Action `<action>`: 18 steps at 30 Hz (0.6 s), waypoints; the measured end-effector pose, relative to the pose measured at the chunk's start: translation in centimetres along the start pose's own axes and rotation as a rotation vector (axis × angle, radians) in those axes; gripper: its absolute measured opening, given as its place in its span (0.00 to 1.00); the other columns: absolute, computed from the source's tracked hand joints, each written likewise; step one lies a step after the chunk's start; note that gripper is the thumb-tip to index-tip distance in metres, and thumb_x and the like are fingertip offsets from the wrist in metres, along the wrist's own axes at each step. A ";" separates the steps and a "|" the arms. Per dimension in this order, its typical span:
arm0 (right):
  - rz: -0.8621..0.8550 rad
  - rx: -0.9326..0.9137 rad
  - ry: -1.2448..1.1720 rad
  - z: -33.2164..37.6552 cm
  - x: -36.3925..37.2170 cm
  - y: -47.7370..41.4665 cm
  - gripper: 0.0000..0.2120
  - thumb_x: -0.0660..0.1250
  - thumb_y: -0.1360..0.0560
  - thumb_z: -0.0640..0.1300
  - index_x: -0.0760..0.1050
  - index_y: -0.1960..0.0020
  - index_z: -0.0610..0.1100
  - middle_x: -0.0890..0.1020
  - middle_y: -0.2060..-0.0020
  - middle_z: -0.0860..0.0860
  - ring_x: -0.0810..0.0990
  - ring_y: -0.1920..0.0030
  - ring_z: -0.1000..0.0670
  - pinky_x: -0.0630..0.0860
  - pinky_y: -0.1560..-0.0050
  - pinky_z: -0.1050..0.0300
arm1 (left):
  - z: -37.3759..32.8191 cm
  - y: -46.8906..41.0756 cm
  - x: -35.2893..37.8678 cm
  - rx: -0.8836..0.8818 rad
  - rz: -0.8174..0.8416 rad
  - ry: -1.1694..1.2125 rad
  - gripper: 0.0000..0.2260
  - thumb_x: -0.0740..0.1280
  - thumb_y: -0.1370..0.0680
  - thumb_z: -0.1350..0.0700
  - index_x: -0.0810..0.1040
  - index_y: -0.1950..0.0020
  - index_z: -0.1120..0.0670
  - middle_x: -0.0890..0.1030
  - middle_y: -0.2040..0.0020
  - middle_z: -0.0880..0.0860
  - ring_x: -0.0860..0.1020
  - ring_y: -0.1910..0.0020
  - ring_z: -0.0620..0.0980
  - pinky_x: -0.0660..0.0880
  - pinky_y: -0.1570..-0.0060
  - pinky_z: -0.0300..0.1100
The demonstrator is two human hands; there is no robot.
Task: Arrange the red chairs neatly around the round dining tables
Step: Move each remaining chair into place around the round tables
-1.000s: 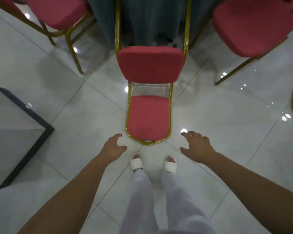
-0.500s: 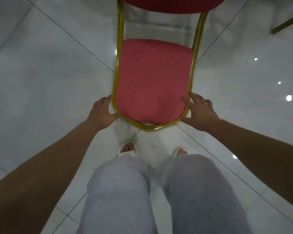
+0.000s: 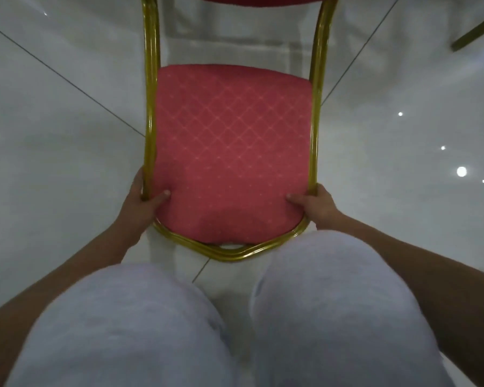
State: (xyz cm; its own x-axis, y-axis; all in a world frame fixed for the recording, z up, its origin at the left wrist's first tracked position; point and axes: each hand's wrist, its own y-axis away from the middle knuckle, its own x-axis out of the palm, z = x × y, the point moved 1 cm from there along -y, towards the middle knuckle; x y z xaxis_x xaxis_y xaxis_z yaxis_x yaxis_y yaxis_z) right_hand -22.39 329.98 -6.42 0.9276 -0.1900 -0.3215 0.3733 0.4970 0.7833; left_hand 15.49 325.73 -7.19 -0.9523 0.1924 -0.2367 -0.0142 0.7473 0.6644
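Both arms reach down past bent knees.
Left grip (image 3: 140, 201) clasps the chair seat (image 3: 232, 152) at its left front corner, right grip (image 3: 317, 205) at its right; thumbs lie on top, fingers curled round the edge.

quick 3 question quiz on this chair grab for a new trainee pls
1. True or false: only the right hand touches the red chair.
2. Where do both thumbs rest? A) on the seat cushion B) on the backrest C) on the floor
3. Fill in: the chair's metal frame is ___ coloured.

Key
1. False: the left hand grips the other front corner of the seat.
2. A
3. gold
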 end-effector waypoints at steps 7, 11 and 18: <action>0.021 0.164 0.032 5.8 -8.1 13.8 0.25 0.73 0.28 0.40 0.72 0.32 0.43 0.81 0.44 0.45 0.81 0.54 0.47 0.77 0.62 0.57 | -10.3 13.8 -2.3 -0.178 -0.006 -0.016 0.31 0.72 0.24 0.49 0.61 0.26 0.35 0.77 0.40 0.41 0.79 0.47 0.44 0.79 0.51 0.46; 0.054 0.214 0.161 12.2 -13.7 26.6 0.21 0.71 0.27 0.38 0.74 0.35 0.42 0.81 0.53 0.47 0.80 0.58 0.48 0.75 0.65 0.56 | -19.6 25.0 -5.2 -0.296 -0.004 -0.032 0.26 0.71 0.24 0.49 0.65 0.30 0.34 0.78 0.46 0.40 0.80 0.51 0.46 0.79 0.62 0.43; 0.046 0.172 0.067 25.6 -21.8 46.2 0.28 0.70 0.25 0.38 0.68 0.28 0.46 0.78 0.41 0.43 0.79 0.49 0.42 0.77 0.57 0.51 | -38.4 40.9 -10.7 -0.388 0.031 -0.054 0.18 0.68 0.22 0.46 0.66 0.34 0.40 0.77 0.50 0.42 0.78 0.53 0.47 0.75 0.63 0.43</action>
State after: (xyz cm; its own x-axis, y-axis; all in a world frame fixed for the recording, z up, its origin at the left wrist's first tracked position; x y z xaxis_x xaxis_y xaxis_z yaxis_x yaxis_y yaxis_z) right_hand -25.13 335.37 50.38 0.9430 -0.1110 -0.3138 0.3326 0.3507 0.8754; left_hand 13.44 329.84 49.71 -0.9368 0.2521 -0.2425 -0.1097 0.4467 0.8880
